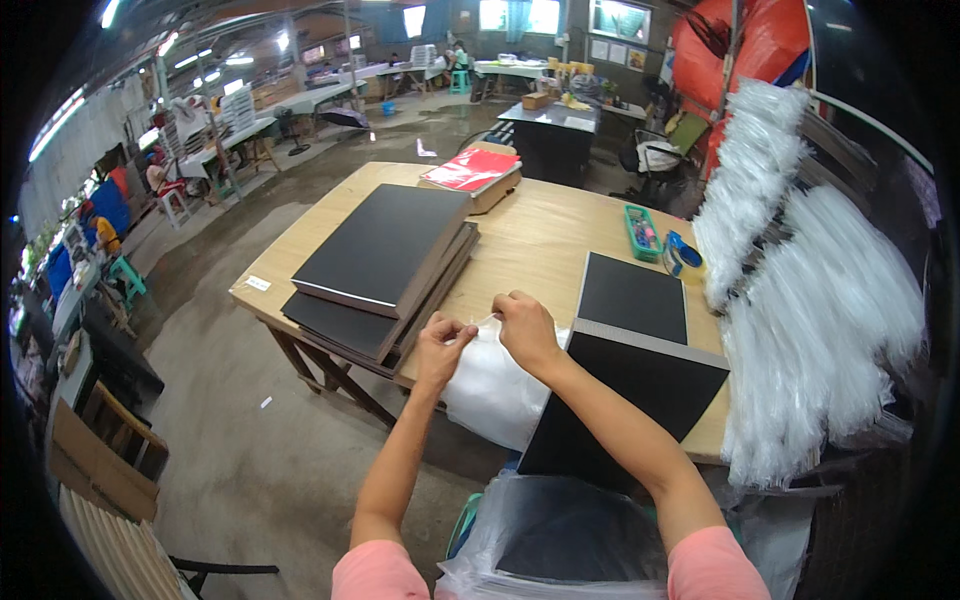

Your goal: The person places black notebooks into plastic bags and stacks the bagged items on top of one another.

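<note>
Between my two hands is a thin, whitish plastic bag [492, 392], hanging down over the table's near edge. My left hand [443, 350] pinches its top edge. Close beside it, my right hand [527, 330] grips the same edge with the fingers closed. To the left lies a stack of large black flat boards or albums [385, 245] with brown sides. On the right, a black panel [632, 298] rests on the table, and a larger black board with a grey edge [625, 385] leans toward me, partly behind my right forearm.
The wooden table [545, 235] also carries a red-topped stack [472, 172], a green tray of small items [642, 233] and blue tape [682, 257]. Bundles of clear plastic sleeves [815, 320] fill the right side. Plastic-wrapped black sheets [570, 530] sit right before me.
</note>
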Tool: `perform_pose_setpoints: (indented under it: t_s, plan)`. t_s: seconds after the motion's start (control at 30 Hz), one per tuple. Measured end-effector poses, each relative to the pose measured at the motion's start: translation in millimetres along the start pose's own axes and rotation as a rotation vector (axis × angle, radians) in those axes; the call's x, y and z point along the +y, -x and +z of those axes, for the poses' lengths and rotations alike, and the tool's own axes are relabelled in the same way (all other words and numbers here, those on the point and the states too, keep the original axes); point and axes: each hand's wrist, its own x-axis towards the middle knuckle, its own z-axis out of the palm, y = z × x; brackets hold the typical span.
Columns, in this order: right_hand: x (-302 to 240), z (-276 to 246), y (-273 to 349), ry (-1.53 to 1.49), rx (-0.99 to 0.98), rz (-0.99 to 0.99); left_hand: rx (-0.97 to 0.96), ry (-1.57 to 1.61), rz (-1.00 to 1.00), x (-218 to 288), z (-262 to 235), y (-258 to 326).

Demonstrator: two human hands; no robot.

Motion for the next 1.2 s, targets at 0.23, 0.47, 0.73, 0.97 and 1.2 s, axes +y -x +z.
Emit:
perform_pose_setpoints:
  t_s: [0.23, 0.47, 0.73, 0.97, 1.2]
  plan:
    - [1.1, -29.0, 6.8, -0.479, -1.065, 0.083, -1.431, 0.415, -0.670, 2.3, -31.9, 6.4]
    - [-31.1, -111.0, 59.6, -1.004, -1.586, -0.493, -1.520, 0.828, -0.065, 125.4, -44.3, 16.6]
    - [-21.1, -213.2, 111.3, -1.266, -0.956, -0.374, -1.288, 1.126, -0.080, 104.6, -41.9, 26.9]
    - [14.1, -208.0, 168.0, -1.603, -1.022, 0.282, -1.116, 1.351, 0.033, 116.9, -0.5, 35.7]
    - [45.2, -213.3, 197.2, -1.526, -0.914, 0.535, -1.460, 0.652, 0.062, 139.0, 26.2, 59.3]
